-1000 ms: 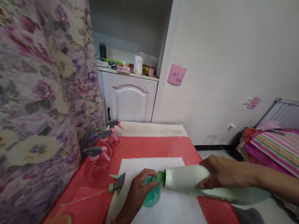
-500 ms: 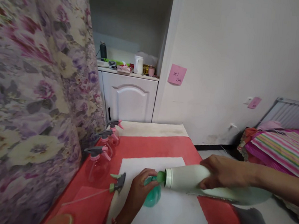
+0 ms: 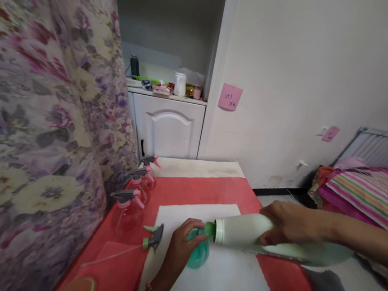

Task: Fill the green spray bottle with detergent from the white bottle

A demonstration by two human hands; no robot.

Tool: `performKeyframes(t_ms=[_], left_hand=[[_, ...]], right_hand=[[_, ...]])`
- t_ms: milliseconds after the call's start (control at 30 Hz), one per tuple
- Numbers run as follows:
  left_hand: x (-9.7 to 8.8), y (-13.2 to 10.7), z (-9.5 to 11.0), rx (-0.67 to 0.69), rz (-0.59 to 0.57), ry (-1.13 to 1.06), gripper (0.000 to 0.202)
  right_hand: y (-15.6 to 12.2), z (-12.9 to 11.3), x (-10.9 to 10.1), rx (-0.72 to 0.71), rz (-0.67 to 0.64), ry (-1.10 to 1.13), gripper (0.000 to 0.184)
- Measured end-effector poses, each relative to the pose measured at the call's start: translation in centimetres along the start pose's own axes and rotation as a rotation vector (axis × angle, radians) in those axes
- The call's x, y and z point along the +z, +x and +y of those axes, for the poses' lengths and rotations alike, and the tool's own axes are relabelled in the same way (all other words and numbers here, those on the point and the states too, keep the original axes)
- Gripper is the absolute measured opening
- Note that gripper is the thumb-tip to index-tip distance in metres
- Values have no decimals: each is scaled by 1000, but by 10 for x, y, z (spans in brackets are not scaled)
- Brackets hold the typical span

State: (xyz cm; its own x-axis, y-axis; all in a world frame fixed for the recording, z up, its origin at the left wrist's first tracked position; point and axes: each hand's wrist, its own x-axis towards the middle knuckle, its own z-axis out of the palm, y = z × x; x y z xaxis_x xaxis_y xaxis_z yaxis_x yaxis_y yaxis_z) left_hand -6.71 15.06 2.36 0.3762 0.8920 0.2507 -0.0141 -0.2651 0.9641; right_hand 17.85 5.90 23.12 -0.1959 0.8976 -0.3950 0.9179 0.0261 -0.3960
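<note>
My right hand [image 3: 289,222] grips a large pale green jug [image 3: 247,234] tipped on its side, its green spout at the mouth of a small teal spray bottle [image 3: 198,253]. My left hand [image 3: 181,248] is wrapped round that teal bottle, which stands on a white cloth [image 3: 223,279]. A loose green and grey spray head [image 3: 153,238] with its thin tube lies on the cloth's left edge, just left of my left hand.
Three pink spray bottles [image 3: 131,203] stand in a row along the floral curtain [image 3: 40,118] on the red table [image 3: 207,189]. An orange lid [image 3: 77,288] sits at the near left. A white cabinet [image 3: 167,125] is behind, a striped bed [image 3: 367,188] to the right.
</note>
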Motion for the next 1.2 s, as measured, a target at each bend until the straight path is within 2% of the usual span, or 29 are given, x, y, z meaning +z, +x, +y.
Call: performKeyframes(t_ms=[333, 767, 1200], left_hand=[[0, -1, 0, -9, 0, -4, 13], [0, -1, 2, -15, -10, -4, 14], [-1, -1, -2, -14, -1, -5, 14]], right_hand=[[3, 7, 3, 14, -9, 18, 24], [3, 3, 2, 10, 4, 15, 22], [5, 8, 2, 44, -57, 49, 27]])
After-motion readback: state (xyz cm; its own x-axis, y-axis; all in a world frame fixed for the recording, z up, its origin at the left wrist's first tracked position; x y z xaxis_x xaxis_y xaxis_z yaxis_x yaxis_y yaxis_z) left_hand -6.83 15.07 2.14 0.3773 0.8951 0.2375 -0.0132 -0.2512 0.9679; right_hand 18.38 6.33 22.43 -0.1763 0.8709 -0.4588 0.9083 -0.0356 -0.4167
